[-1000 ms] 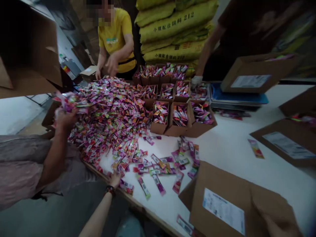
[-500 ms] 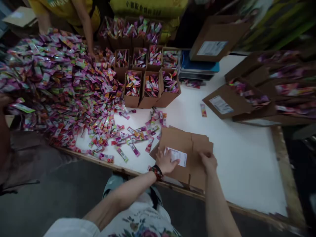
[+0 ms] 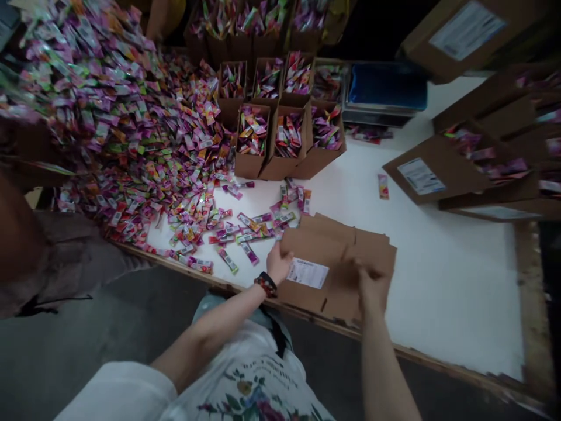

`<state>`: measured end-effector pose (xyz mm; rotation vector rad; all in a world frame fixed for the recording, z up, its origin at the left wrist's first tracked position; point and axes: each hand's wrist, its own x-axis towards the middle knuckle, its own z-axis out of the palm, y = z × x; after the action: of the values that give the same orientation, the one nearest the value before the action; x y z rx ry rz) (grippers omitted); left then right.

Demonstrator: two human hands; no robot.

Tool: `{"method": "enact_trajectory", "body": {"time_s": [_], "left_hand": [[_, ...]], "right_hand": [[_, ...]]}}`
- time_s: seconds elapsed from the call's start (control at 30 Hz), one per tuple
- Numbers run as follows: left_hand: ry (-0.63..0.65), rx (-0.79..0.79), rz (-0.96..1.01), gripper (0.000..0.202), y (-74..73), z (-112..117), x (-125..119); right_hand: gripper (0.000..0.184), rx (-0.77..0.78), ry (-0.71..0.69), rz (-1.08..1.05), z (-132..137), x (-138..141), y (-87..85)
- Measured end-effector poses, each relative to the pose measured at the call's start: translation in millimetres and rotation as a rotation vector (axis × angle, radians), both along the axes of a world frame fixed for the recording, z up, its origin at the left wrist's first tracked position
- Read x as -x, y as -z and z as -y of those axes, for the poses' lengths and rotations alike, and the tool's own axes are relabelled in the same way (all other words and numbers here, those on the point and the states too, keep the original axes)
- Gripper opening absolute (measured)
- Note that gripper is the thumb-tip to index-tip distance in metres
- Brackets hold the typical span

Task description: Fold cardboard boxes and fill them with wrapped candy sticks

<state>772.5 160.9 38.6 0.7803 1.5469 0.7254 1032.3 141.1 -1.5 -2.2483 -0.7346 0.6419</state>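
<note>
A flattened brown cardboard carton (image 3: 337, 269) lies at the table's front edge, with a white shipping label (image 3: 307, 273) on it. My left hand (image 3: 278, 263), wearing a dark beaded wristband, grips the carton's left edge. My right hand (image 3: 372, 286), blurred by motion, has its fingers curled on the carton's right flaps. Loose, colourful candy sachets (image 3: 245, 237) lie just left of the carton, close to my left hand. Beyond them spreads a large heap of pink and purple sachets (image 3: 131, 134).
Several small open cartons packed with sachets (image 3: 267, 134) stand beyond the heap. A blue-topped scale or tray stack (image 3: 385, 88) sits behind them. More labelled cartons (image 3: 438, 169) lie at the right. A person's arm (image 3: 15, 234) intrudes at the left edge.
The carton has moved from the lower right to lie flat at the table's front edge. Both my hands have come onto it, and the view has tilted further down.
</note>
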Motion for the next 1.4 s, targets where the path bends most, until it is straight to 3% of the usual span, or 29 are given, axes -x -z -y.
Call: {"method": "enact_trajectory", "body": {"time_s": [0.07,0.13,0.2,0.27,0.33,0.4,0.5,0.6,0.67,0.73,0.83,0.9,0.97,1.07,1.13,1.2,1.3,1.4], "left_hand": [[0.008,-0.179,0.184,0.032,-29.8,11,25],[-0.041,-0.245,0.191,0.033,-64.9,22,66],[-0.21,-0.228,0.1,0.037,-96.1,28,116],[-0.395,-0.26,0.041,0.035,-116.5,29,165],[-0.44,-0.342,0.01,0.027,-122.7,28,206],[-0.36,-0.38,-0.006,0.021,-115.0,27,237],[-0.341,-0.294,-0.062,0.02,-86.4,33,272],[-0.499,-0.183,-0.188,0.027,-57.7,42,294],[-0.523,-0.167,-0.276,0.033,-49.4,46,301],[-0.433,-0.171,-0.359,0.039,-52.2,47,300],[-0.144,-0.178,-0.37,0.051,-69.9,42,286],[0.044,-0.194,-0.341,0.06,-82.3,38,273],[0.164,-0.231,-0.399,0.063,-89.9,38,263],[0.206,-0.359,-0.586,0.051,-89.2,49,262],[0.227,-0.413,-0.677,0.042,-82.1,57,271],[0.286,-0.379,-0.775,0.053,-72.2,58,280],[0.312,-0.322,-0.999,0.049,-54.4,47,280],[0.154,-0.339,-1.101,0.05,-34.5,35,266]], "right_hand": [[0.073,-0.144,0.144,-0.108,7,13,-38.2],[0.076,-0.302,0.091,-0.174,21,36,-76.8],[0.075,-0.396,-0.015,-0.263,36,77,-106.2],[0.068,-0.41,-0.036,-0.407,44,133,-120.4],[0.059,-0.405,-0.055,-0.582,42,190,-120.7],[0.047,-0.378,-0.05,-0.68,36,238,-111.8],[0.043,-0.289,-0.079,-0.651,29,280,-91.8],[0.048,-0.236,-0.304,-0.589,31,290,-72.5],[0.05,-0.226,-0.437,-0.566,38,286,-63.3],[0.053,-0.183,-0.565,-0.582,46,278,-58.3],[0.068,-0.105,-0.902,-0.654,53,274,-55.1],[0.077,-0.113,-1.011,-0.669,53,282,-50.1],[0.073,-0.146,-0.836,-0.612,47,295,-40.0],[0.06,-0.18,-0.501,-0.504,33,315,-21.4],[0.054,-0.177,-0.539,-0.516,19,320,-15.9],[0.051,-0.146,-0.729,-0.549,2,316,-22.4],[0.064,-0.158,-1.138,-0.495,-26,304,-53.7],[0.087,-0.207,-1.507,-0.323,-38,297,-88.3]]}}
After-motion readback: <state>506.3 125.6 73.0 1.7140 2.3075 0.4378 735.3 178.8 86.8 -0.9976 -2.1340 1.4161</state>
